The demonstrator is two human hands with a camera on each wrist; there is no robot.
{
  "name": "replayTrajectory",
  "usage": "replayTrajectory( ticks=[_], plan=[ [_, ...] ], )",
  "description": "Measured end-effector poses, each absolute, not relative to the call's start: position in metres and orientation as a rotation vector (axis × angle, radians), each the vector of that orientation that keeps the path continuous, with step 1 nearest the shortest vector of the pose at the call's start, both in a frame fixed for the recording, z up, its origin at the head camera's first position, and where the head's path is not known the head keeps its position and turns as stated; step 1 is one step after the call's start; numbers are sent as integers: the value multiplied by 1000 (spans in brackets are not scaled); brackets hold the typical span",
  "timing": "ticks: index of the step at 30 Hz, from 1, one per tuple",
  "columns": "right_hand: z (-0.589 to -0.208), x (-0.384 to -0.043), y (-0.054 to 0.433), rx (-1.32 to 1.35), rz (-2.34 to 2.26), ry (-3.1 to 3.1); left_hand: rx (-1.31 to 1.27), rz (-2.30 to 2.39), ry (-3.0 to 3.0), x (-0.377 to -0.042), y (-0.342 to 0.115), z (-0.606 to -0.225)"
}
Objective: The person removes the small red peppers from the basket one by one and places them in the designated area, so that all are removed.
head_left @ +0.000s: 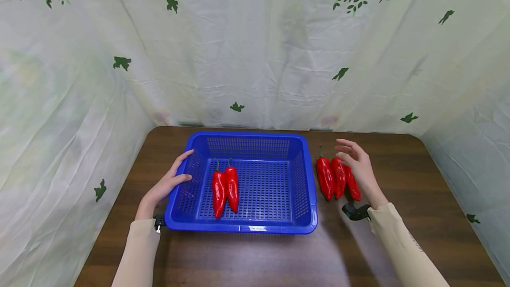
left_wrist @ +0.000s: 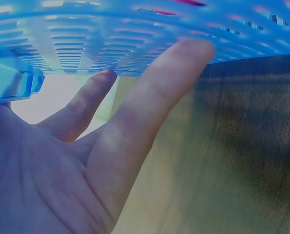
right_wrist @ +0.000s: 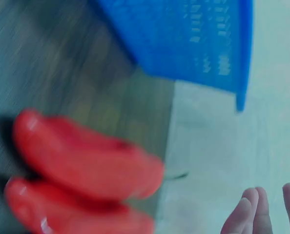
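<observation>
- Find 3 long red chili peppers (head_left: 338,176) lying side by side on the brown wood-grain table (head_left: 279,260), just to the right of the blue plastic mesh basket (head_left: 207,226); count 2 stemmed peppers (head_left: 218,194) more inside, lying together left of centre on the basket floor.
- Note the right hand (head_left: 361,166) poised over the right end of the 3, fingers loosely bent and released, with nothing visible between the fingertips (right_wrist: 240,214); cannot tell about contact with the rightmost pepper (head_left: 352,184), partly covered from above.
- Note the left hand (head_left: 169,183) at the basket's left wall, thumb and a finger extended rather than clenched, seemingly touching the mesh; cannot tell about the hidden fingers.
- Judge each pepper light enough for 1 hand, fairly stiff, probably slippery on such glossy, rounded skin.
- Treat the thin stem (head_left: 321,150) on the leftmost pepper as likely fragile; avoid lifting by it.
- Best take hold across the thick upper body, just below the stem end, thumb opposite fingertips; expect a pinch near the narrow tip to slide or swing.
- Squeeze gently, minding the neighbours lying close enough to roll.
</observation>
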State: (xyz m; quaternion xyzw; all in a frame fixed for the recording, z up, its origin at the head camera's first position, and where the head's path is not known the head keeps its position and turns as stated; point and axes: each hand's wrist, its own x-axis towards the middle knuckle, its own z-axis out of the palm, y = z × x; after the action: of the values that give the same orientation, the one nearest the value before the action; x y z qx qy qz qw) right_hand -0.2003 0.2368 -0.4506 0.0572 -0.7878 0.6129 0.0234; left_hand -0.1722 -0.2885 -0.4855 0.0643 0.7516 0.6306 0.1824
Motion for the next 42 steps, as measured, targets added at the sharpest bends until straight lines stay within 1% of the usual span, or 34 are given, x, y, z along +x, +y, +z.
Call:
replayTrajectory(
  ticks=[16,28,34,42],
  plan=[
    [-422,-197,165,420,2139,-2462,187,1777,2126,-173,-288,-486],
    [-421,-201,115,567,2152,-2543,188,1782,2117,-173,-288,-487],
    [-425,-201,96,577,2202,-2556,184,1772,2129,-173,-289,-487],
    [-432,-202,73,522,2230,-2613,179,1778,2117,-173,-289,-486]
  ],
)
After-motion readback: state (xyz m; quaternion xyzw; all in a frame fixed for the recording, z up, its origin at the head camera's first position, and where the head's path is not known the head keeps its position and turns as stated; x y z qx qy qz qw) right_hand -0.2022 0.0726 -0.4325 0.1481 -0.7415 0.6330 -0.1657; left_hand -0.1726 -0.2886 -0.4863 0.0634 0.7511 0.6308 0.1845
